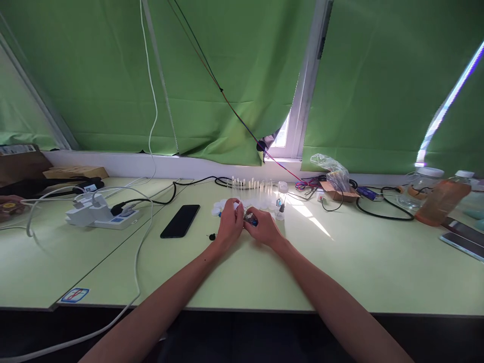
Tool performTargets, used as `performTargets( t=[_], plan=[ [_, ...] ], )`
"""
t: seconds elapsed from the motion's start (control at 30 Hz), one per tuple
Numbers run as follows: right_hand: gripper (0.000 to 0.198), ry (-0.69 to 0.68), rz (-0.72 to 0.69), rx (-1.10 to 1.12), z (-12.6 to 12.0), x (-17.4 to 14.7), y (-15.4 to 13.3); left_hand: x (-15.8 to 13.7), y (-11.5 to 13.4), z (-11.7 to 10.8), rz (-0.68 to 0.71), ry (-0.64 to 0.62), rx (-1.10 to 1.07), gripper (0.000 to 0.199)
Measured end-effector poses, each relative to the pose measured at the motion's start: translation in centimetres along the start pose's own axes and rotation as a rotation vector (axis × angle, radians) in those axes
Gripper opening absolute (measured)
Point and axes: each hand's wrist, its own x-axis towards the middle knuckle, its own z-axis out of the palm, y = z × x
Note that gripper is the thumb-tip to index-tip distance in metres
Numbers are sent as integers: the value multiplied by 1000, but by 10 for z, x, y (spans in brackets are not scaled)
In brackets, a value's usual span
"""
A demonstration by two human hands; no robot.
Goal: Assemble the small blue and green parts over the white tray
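My left hand point(230, 222) and my right hand point(265, 228) meet over the table, both with fingers closed. Between them shows a small object with dark and blue bits point(251, 220), pinched by my right fingers; its exact kind is too small to tell. Something whitish peeks out at my left fingertips, mostly hidden. Just behind the hands stand several clear tubes point(257, 189) in a row. A clear lidded bottle point(280, 201) with small dark and blue pieces inside is upright to the right. White round caps point(217, 208) lie left of my left hand, and a small black part point(212, 236) lies nearer.
A black phone point(180, 221) lies to the left, beyond it a white power strip point(109, 216) with cables. At right are a cardboard box point(340, 192), black cable point(389, 216), an orange-brown bottle point(440, 204) and another phone point(463, 244). Another person's hand point(11, 205) shows far left.
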Motion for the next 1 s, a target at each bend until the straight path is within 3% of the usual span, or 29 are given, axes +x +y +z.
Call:
performTargets(
  t=[0.23, 0.5, 1.0],
  plan=[
    [20, 23, -53, 11, -3, 2, 3, 1, 4, 0, 14, -13, -44, 35],
    [26, 37, -32, 10, -5, 3, -3, 8, 11, -9, -52, -45, -204, 28],
    [38, 27, -4, -65, -3, 3, -1, 15, 0, -8, -179, -62, -248, 33]
  ],
)
